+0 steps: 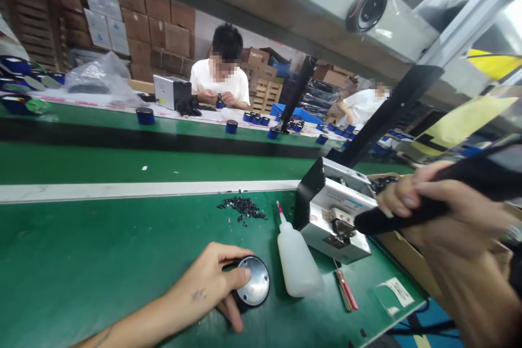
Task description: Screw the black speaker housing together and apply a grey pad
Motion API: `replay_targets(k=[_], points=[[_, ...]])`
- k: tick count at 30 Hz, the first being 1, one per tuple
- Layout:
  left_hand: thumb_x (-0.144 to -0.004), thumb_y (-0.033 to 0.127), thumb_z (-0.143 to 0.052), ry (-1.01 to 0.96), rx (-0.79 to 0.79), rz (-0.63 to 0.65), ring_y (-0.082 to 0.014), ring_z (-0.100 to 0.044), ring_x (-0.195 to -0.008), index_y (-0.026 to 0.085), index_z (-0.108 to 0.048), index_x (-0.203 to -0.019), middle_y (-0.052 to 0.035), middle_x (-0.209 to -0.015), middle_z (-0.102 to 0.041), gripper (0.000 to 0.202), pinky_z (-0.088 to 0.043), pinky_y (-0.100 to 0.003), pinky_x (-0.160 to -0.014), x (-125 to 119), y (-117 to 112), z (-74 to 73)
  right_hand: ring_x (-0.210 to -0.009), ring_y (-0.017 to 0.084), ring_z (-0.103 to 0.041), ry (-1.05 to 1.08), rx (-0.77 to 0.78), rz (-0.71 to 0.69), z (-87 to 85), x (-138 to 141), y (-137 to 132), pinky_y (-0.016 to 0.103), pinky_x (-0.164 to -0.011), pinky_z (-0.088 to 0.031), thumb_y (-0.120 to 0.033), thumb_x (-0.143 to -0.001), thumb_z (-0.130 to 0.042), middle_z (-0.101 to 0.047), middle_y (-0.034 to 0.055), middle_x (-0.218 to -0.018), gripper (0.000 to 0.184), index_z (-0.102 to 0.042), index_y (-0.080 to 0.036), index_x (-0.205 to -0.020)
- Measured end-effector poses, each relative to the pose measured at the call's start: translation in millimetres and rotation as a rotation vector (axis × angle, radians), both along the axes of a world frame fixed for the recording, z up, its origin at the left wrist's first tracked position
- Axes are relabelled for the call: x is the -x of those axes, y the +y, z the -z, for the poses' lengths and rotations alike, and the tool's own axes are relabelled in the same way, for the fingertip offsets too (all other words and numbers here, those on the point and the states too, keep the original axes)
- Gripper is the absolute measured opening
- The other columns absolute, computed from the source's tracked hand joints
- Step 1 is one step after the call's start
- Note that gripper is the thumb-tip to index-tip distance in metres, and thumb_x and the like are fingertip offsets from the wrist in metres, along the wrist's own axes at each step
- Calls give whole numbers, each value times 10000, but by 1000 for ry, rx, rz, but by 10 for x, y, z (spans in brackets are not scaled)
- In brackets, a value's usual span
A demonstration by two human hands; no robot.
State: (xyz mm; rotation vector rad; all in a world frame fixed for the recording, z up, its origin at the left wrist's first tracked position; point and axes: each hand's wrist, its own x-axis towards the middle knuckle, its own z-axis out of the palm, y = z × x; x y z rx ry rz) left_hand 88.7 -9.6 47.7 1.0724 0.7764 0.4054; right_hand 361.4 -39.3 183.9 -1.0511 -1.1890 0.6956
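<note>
My left hand (pixel 222 280) grips a round black part with a silver metal disc (pixel 258 283) on top, low over the green bench. Its thumb lies on the disc, where small holes show near the rim. On the right, my right hand (pixel 432 201) is wrapped round a black electric screwdriver (pixel 391 222). The driver's front end points left, at the metal outlet of a grey-and-black screw feeder (pixel 338 212); whether they touch I cannot tell. Between both hands lies a white squeeze bottle (pixel 299 263) with a red-tipped nozzle.
Small black pieces (pixel 243 207) lie heaped behind the bottle. A red-handled tool (pixel 346 289) rests beside the feeder. Beyond a white rail (pixel 142 191), blue-and-black round parts (pixel 145 115) stand on the line. Two people work opposite. A slanted dark post (pixel 383 114) rises behind the feeder.
</note>
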Motion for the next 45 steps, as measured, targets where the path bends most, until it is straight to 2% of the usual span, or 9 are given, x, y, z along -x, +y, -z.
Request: replay_targets(k=[5,9,17,22,26,34,39,42,45], points=[[-766,417,-680,-6,4,-18,-207,-702,-514,53,-498,-1257,-175,-939,-720,638,-490,-205,-453,1,-15,23,-342,115,-352,107,-21,33,49,-93,257,263,-364,-318,-192,-577,-640,-396,-48,-409,127,-554,-230,-664],[-758,393,-669,-34,6,-12,-190,-692,-488,57,-536,-1210,-172,-959,-718,579,-480,-190,-426,-3,-17,34,-333,114,-366,128,85,-48,14,-11,168,254,-351,-317,-177,-605,-640,-415,-34,-416,115,-592,-211,-704],[-711,356,-642,-99,4,-4,-140,-647,-422,95,-630,-982,-111,-855,-703,376,-435,-171,-389,-6,-41,17,-402,117,-401,180,60,-529,20,1026,78,274,-415,-353,-196,-725,-609,-467,-46,-501,135,-555,-231,-844],[-637,428,-698,-83,43,-34,-151,-616,-398,106,-540,-984,-79,-754,-651,499,-439,-215,-390,-33,-54,82,-375,89,-363,269,6,-605,221,1331,295,216,-382,-326,-176,-717,-587,-447,-59,-487,124,-512,-209,-810],[-624,412,-697,-80,61,-59,-151,-616,-408,129,-491,-1008,-66,-777,-634,519,-457,-237,-407,-31,-43,100,-388,90,-376,285,41,-601,286,1352,307,220,-402,-344,-189,-720,-607,-458,-56,-498,128,-510,-209,-803],[-660,384,-655,-99,19,-34,-152,-610,-384,153,-512,-797,6,-626,-568,303,-442,-206,-379,-41,-44,52,-384,71,-387,323,102,-649,393,1369,306,194,-398,-349,-154,-702,-640,-468,-68,-492,141,-510,-204,-723],[-693,382,-662,-80,-19,-32,-164,-652,-428,126,-561,-840,-49,-746,-653,312,-431,-179,-376,-15,-54,43,-357,78,-387,299,111,-611,374,1439,271,212,-378,-341,-138,-659,-639,-468,-68,-469,158,-496,-198,-688],[-723,375,-663,-92,-22,-3,-171,-678,-469,109,-618,-950,-95,-853,-703,352,-445,-175,-396,7,-35,37,-362,87,-398,270,47,-559,225,1224,162,222,-378,-346,-169,-672,-669,-474,-68,-470,155,-521,-205,-699],[-741,329,-650,-77,-10,9,-164,-683,-476,111,-625,-1057,-117,-943,-719,384,-458,-175,-417,15,-19,17,-355,103,-417,131,-121,-431,16,710,52,250,-381,-383,-151,-680,-675,-493,-52,-453,103,-601,-217,-705]])
